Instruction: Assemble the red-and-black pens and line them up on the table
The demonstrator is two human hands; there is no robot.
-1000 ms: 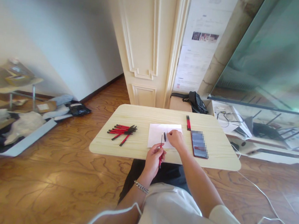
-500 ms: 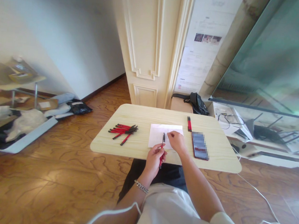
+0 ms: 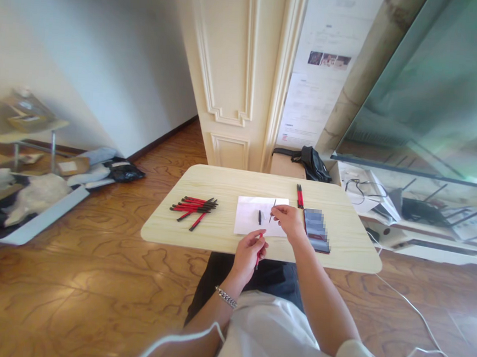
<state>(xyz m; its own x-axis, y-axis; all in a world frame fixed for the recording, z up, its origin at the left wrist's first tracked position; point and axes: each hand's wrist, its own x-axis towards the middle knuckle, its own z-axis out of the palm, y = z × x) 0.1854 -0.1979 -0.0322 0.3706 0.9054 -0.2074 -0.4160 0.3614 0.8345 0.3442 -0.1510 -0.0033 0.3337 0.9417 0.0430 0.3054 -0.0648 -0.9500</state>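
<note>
My left hand (image 3: 250, 252) is closed round a red pen barrel (image 3: 259, 255) at the near edge of the small wooden table (image 3: 221, 185). My right hand (image 3: 286, 218) pinches a thin dark refill (image 3: 273, 209), lifted above a white sheet of paper (image 3: 248, 221). A small black pen piece (image 3: 259, 217) lies on that sheet between my hands. Several red and black pens (image 3: 193, 206) lie in a pile on the left part of the table. Two more red pens (image 3: 300, 195) lie at the far right, beside a phone (image 3: 316, 229).
A black bag (image 3: 312, 161) sits behind the table by a cream panelled door. A low shelf with a router and cables (image 3: 409, 211) stands on the right, and a white cable (image 3: 417, 319) trails over the wooden floor. Clutter lies on the left floor (image 3: 34, 195).
My right hand has drawn the thin refill out of the red barrel and lifted it up and away. The black piece now lies on the paper. My left hand has stayed put.
</note>
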